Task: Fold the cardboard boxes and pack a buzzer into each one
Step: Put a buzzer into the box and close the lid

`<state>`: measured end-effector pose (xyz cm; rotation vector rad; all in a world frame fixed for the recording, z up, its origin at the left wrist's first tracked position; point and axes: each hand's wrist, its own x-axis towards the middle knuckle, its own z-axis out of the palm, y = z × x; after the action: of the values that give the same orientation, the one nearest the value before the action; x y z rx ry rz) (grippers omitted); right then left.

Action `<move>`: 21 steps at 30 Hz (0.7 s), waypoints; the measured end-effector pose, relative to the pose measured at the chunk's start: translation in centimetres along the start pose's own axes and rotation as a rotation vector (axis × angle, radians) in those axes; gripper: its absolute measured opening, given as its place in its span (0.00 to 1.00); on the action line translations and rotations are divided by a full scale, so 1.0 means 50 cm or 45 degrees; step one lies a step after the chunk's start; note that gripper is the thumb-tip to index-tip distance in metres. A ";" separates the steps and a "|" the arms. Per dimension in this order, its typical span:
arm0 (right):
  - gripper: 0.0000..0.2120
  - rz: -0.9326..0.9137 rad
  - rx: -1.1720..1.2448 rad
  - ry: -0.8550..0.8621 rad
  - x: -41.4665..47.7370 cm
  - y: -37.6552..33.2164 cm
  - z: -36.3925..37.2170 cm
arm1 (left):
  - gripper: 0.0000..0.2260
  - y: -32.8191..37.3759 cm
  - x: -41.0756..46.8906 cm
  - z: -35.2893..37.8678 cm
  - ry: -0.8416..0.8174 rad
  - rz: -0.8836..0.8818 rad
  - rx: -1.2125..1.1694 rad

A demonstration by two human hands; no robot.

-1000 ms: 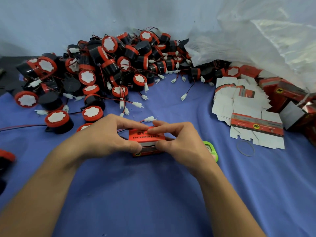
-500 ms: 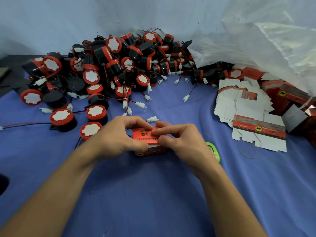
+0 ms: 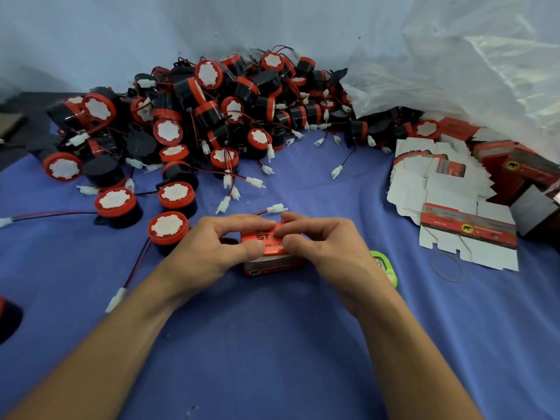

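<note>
A small red cardboard box [image 3: 269,253] stands on the blue cloth at the centre. My left hand [image 3: 212,250] grips its left side, thumb pressed on the top flap. My right hand [image 3: 327,247] pinches the right part of the top flap between thumb and fingers. A red-black wire with a white connector [image 3: 274,208] sticks out just behind the box. A large heap of black-and-red buzzers [image 3: 194,116] lies behind, with loose ones like a buzzer [image 3: 168,230] just left of my left hand. Flat unfolded boxes [image 3: 448,207] are stacked at the right.
A green-rimmed object [image 3: 386,268] lies under my right wrist. A rubber band [image 3: 448,266] rests near the flat boxes. Folded red boxes [image 3: 521,174] and a clear plastic bag [image 3: 469,71] fill the right back. Blue cloth [image 3: 272,344] spreads in front.
Both hands stayed on the red box; the fingers shifted closer together over the top flap. The camera view drifted slightly.
</note>
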<state>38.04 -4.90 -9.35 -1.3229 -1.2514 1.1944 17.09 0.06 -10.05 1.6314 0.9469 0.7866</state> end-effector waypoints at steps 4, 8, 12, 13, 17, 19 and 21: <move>0.11 -0.046 -0.118 0.060 -0.005 -0.003 0.006 | 0.13 0.003 -0.008 0.010 0.097 0.024 0.068; 0.11 -0.092 -0.251 0.110 -0.009 -0.009 0.014 | 0.13 0.008 -0.014 0.010 0.139 0.047 0.144; 0.11 -0.133 -0.312 0.131 -0.013 -0.013 0.023 | 0.14 0.004 -0.018 0.015 0.261 0.121 0.209; 0.11 -0.151 -0.326 0.140 -0.013 -0.012 0.026 | 0.14 0.003 -0.020 0.017 0.293 0.149 0.260; 0.13 -0.187 -0.336 0.156 -0.011 -0.004 0.040 | 0.16 0.001 -0.031 0.003 0.280 0.236 0.446; 0.13 -0.228 -0.365 0.188 -0.008 0.005 0.053 | 0.17 -0.002 -0.033 -0.014 0.265 0.226 0.417; 0.10 -0.281 -0.407 0.223 -0.004 0.014 0.068 | 0.18 -0.005 -0.031 -0.023 0.295 0.192 0.275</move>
<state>34.72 -5.12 -10.36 -1.4398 -1.4573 0.7286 15.34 -0.74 -10.08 1.8428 1.1118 1.0226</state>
